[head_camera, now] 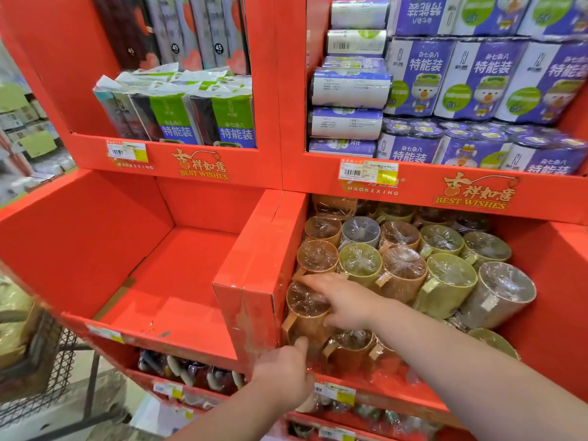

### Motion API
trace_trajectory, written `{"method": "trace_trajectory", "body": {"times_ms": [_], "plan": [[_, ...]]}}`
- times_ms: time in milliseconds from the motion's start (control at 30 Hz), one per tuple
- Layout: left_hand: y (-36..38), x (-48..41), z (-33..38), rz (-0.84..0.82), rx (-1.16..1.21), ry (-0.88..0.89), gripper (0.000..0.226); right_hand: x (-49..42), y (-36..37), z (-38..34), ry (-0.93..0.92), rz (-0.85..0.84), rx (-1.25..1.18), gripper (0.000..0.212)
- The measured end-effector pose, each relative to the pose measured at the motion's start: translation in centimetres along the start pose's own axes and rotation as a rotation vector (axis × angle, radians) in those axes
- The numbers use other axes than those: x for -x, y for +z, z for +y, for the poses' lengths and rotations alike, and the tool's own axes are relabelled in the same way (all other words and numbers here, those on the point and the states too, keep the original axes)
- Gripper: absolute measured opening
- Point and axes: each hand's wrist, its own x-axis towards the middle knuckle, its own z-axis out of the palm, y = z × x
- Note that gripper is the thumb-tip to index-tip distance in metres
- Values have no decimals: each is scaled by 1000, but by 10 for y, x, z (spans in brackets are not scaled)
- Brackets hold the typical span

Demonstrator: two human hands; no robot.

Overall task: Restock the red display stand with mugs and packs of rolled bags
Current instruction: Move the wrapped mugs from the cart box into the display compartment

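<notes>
The red display stand (261, 265) has four open compartments in view. The lower right one holds several film-wrapped mugs (445, 281) in orange, green and grey, stacked on their sides. My right hand (345, 302) grips an orange mug (304, 316) at the stack's front left, with fingers stretched over its wrapped mouth and thumb under its side. My left hand (286, 374) holds the same mug from below, thumb up against its wall and fingers hidden. Purple packs of rolled bags (451, 81) fill the upper right compartment. Green and blue packs (203, 116) stand in the upper left one.
The lower left compartment (178, 281) holds nothing. A wire-mesh trolley (47, 361) stands at the far left, close to the stand. A lower shelf (191, 374) holds dark wrapped goods. Price labels (369, 170) are stuck on the shelf fronts.
</notes>
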Motion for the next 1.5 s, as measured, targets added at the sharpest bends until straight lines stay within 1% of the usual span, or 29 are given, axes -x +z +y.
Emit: {"method": "trace_trajectory", "body": {"times_ms": [67, 167, 300, 467, 600, 700, 800, 867, 933, 1000, 1067, 1200, 1333, 1500], "plan": [[0, -1, 1, 17, 4, -1, 49, -2, 5, 2, -29, 27, 109, 91], [-1, -2, 1, 18, 12, -10, 49, -1, 11, 6, 16, 60, 203, 89], [-2, -3, 3, -3, -19, -15, 51, 0, 15, 4, 44, 70, 230, 88], [-4, -2, 6, -35, -65, -37, 59, -3, 21, 1, 60, 101, 255, 87], [-2, 2, 7, -57, -65, -45, 64, 7, 26, -2, 99, 124, 222, 91], [0, 8, 7, -50, -68, -54, 63, 23, 26, -3, 152, 144, 192, 93], [1, 15, 8, -8, -87, -40, 49, 46, 26, -6, 216, 189, 166, 82], [2, 21, 8, 24, -108, -25, 41, 63, 27, -9, 240, 223, 181, 66], [2, 27, 8, 47, -142, -16, 39, 76, 31, -11, 232, 245, 226, 46], [4, 34, 9, 62, -163, -24, 40, 85, 38, -15, 201, 227, 269, 34], [6, 44, 9, 74, -168, -39, 40, 90, 47, -20, 176, 185, 273, 31], [11, 67, 3, 55, -178, -81, 41, 93, 64, -39, 125, 88, 261, 34], [15, 80, -8, 46, -156, -110, 36, 92, 76, -56, 103, 73, 254, 36], [26, 96, -33, 52, -117, -117, 38, 87, 87, -84, 85, 35, 281, 37]]}}
